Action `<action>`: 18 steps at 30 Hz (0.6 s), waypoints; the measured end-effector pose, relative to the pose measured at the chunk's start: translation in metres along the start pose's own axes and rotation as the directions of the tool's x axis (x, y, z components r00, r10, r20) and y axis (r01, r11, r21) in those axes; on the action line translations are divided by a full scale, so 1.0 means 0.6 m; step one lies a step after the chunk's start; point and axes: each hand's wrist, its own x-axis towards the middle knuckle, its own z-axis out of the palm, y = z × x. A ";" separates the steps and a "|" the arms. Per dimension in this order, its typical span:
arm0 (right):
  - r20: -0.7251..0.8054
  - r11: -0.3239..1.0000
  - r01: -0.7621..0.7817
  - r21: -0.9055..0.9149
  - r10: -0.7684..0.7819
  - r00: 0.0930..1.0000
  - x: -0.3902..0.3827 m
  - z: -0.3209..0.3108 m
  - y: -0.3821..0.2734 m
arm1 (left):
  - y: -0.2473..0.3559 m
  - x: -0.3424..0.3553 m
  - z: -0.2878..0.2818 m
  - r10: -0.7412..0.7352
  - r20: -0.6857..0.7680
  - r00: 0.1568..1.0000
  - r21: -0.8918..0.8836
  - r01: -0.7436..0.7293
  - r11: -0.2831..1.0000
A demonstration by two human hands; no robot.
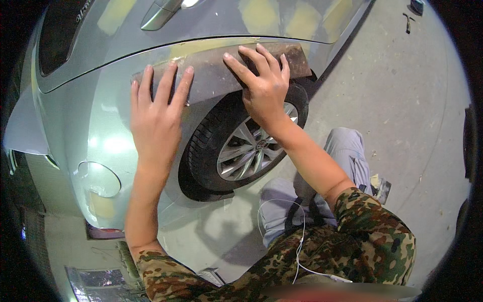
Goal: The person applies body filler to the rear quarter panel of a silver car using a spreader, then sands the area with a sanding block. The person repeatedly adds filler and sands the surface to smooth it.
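Note:
A long, flat brown-grey strip [211,80] lies against the silver car's body panel [113,126], along the arch above the wheel [251,151]. On the strip's left part rest the fingertips of my left hand [158,118], its fingers spread and stretched out. My right hand [266,95] presses spread fingers flat on the right part, with its wrist in front of the tyre. What the strip is made of, and its underside, I cannot make out. Pale yellow filler [191,49] shows just above the strip's upper edge.
More yellow patches [259,15] mark the panel beyond, beside a door handle [161,14]. A round flap [99,179] sits at the left. My bent knee [347,146] is near the wheel. A dark tool [407,22] lies on the grey floor [397,100]. A white cable [301,246] hangs over my shirt.

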 end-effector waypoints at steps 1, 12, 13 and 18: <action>0.006 1.000 -0.012 0.002 0.012 1.000 0.004 -0.001 -0.003 | -0.008 0.006 0.001 0.015 -0.013 1.000 0.013 -0.015 1.000; -0.001 0.993 -0.107 0.057 0.108 0.994 0.017 -0.003 -0.027 | -0.035 0.032 -0.003 0.078 -0.046 0.996 0.037 -0.076 0.996; -0.007 0.992 -0.112 0.059 0.113 0.994 0.019 -0.001 -0.030 | -0.036 0.034 -0.004 0.088 -0.046 0.995 0.039 -0.087 0.995; 0.018 0.990 -0.124 0.067 0.123 0.992 0.017 -0.007 -0.035 | -0.040 0.029 0.006 0.087 -0.074 0.993 -0.003 -0.087 0.996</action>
